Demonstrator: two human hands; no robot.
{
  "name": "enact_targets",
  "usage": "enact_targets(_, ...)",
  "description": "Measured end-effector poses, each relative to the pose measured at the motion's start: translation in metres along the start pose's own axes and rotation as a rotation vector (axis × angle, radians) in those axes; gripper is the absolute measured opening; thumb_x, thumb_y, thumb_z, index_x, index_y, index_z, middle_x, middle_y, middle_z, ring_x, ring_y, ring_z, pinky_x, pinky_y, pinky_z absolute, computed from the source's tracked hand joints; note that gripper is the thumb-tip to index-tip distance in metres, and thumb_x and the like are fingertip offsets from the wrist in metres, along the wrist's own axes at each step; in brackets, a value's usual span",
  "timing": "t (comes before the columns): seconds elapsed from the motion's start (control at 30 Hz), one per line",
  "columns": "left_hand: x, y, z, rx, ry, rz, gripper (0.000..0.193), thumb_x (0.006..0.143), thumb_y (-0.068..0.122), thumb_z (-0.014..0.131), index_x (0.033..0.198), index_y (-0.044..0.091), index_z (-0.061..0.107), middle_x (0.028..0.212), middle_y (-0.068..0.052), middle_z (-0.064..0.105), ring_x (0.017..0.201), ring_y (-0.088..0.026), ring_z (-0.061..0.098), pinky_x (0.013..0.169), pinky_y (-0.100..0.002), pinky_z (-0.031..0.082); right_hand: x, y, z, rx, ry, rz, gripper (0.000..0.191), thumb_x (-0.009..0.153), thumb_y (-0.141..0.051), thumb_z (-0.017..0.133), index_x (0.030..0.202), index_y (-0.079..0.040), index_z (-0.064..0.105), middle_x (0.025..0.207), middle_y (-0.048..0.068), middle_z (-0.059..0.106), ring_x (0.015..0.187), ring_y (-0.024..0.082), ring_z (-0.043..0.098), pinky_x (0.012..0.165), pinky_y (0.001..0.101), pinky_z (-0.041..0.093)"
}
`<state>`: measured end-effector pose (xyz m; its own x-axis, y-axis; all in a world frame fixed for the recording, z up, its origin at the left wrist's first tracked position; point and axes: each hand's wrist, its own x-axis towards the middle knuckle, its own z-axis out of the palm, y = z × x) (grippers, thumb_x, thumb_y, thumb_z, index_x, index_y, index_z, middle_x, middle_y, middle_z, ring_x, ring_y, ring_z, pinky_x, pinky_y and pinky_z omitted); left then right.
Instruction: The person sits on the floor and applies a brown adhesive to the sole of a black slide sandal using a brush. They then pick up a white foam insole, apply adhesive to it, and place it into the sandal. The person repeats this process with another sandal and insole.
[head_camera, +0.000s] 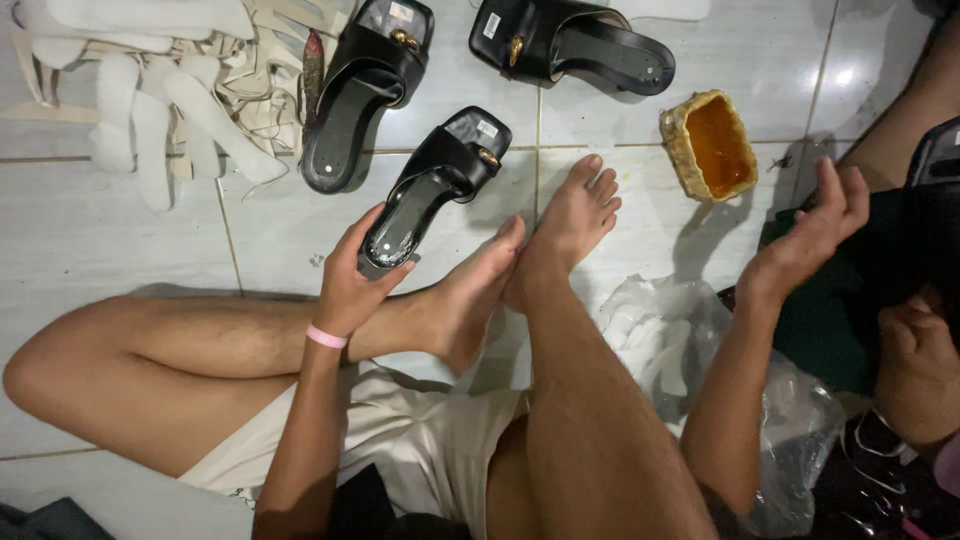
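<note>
My left hand (352, 275) grips the heel end of a black slide sandal (437, 182) with a gold buckle, holding it low over the tiled floor beside my crossed feet. A pink band sits on that wrist. My right hand (815, 232) reaches to the right with fingers spread, touching a dark green and black object (850, 310) that I cannot identify. Two more black sandals lie further away: one (362, 90) toward the upper left and one (570, 42) at the top centre.
A small yellow tub of amber glue (708, 145) stands on the tiles right of my feet. White insole pieces and strips (160, 90) are piled at the upper left. A crumpled clear plastic bag (700, 350) lies under my right arm. Another person's hand (915, 340) is at the right.
</note>
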<state>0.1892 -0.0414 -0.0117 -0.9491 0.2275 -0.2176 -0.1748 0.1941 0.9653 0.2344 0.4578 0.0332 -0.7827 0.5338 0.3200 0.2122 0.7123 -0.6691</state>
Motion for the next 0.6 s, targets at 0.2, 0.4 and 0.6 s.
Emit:
enact_targets(0.2, -0.003, 0.002, -0.003, -0.018, 0.009, 0.015, 0.077, 0.079, 0.006, 0.087, 0.148, 0.001, 0.052, 0.138, -0.014, 0.064, 0.123, -0.018, 0.063, 0.105, -0.031, 0.052, -0.015, -0.088, 0.024, 0.437, -0.203, -0.173, 0.046, 0.115, -0.042, 0.04, 0.137, -0.009, 0.063, 0.142, 0.009, 0.046, 0.132, 0.02, 0.048, 0.104, 0.0354, 0.042)
enact_targets(0.4, -0.006, -0.004, -0.014, 0.01, 0.032, 0.064, 0.078, 0.077, 0.013, 0.092, 0.144, 0.0, 0.054, 0.134, -0.015, 0.066, 0.12, -0.02, 0.066, 0.103, -0.032, 0.054, -0.044, -0.162, 0.111, 0.043, -0.913, -0.485, 0.06, 0.083, -0.044, 0.058, 0.137, -0.02, 0.067, 0.112, 0.019, 0.055, 0.103, 0.035, 0.053, 0.093, 0.0464, 0.044)
enact_targets(0.6, -0.008, -0.007, -0.03, 0.12, 0.047, 0.099, 0.081, 0.075, 0.021, 0.093, 0.144, 0.002, 0.056, 0.137, -0.018, 0.067, 0.122, -0.024, 0.068, 0.103, -0.034, 0.054, -0.056, -0.209, 0.174, -0.123, -1.341, -0.383, 0.057, 0.095, -0.026, 0.049, 0.152, -0.03, 0.049, 0.08, 0.019, 0.07, 0.071, 0.038, 0.068, 0.076, 0.0503, 0.053)
